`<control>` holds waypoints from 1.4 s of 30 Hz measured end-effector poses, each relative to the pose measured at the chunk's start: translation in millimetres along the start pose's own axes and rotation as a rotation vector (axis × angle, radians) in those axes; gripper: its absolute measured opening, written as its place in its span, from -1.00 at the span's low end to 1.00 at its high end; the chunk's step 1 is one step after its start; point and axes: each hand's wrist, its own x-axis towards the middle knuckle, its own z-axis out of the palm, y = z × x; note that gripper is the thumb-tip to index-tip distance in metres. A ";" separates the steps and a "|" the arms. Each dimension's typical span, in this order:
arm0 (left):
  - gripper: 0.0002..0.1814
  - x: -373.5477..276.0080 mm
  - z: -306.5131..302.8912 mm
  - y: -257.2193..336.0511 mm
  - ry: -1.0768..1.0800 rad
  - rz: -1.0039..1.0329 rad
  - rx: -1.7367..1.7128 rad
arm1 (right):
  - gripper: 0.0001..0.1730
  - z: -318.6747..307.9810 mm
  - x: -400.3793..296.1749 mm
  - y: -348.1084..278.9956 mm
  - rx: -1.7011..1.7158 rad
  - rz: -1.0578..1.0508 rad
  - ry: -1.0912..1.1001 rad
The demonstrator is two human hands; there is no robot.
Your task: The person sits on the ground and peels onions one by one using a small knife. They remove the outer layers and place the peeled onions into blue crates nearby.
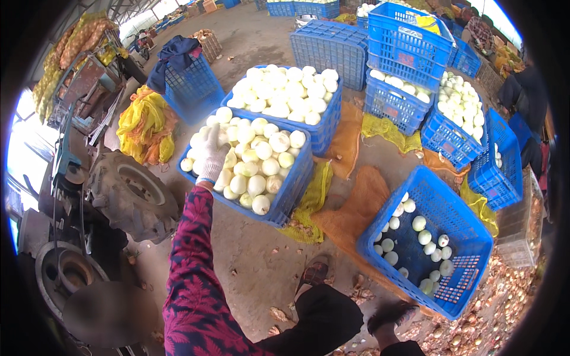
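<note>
My left hand (213,153), in a pale knitted glove, rests on the heap of peeled white onions (256,153) that fills a blue plastic crate (291,196). The fingers point away from me over the left part of the heap; whether they grip an onion cannot be told. Behind that crate stands a second blue crate (329,120), heaped with peeled onions too. At the lower right a blue crate (449,204) holds a scattering of onions on its bottom. My right hand is out of view.
A large tractor-type tyre (133,191) and machinery stand at the left. Yellow mesh bags (147,124) and an orange mesh sack (356,204) lie on the floor. Stacked blue crates (407,49) stand at the back right. Onion skins (503,298) litter the lower right; people sit at the far right.
</note>
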 end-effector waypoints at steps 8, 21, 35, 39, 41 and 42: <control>-0.48 4.7 21.5 -55.0 -0.127 -0.104 0.032 | -0.32 -73.5 -42.0 -1.0 0.047 0.098 0.319; -0.51 -119.9 46.0 449.7 -0.986 0.776 -0.731 | -0.42 -161.2 -100.7 19.9 0.180 -0.260 0.989; -0.40 -443.5 319.1 732.8 -0.947 1.117 -0.338 | -0.42 -177.7 -2.0 102.2 -0.014 0.018 0.785; -0.47 -473.4 336.3 755.8 -0.847 1.105 -0.031 | -0.42 -181.4 18.7 106.7 0.015 0.057 0.712; -0.49 -468.0 342.1 753.6 -0.919 1.095 -0.155 | -0.42 -180.8 24.2 107.8 0.034 0.063 0.687; -0.49 -464.0 336.5 756.9 -0.970 1.106 -0.246 | -0.42 -182.3 27.2 109.4 0.039 0.068 0.693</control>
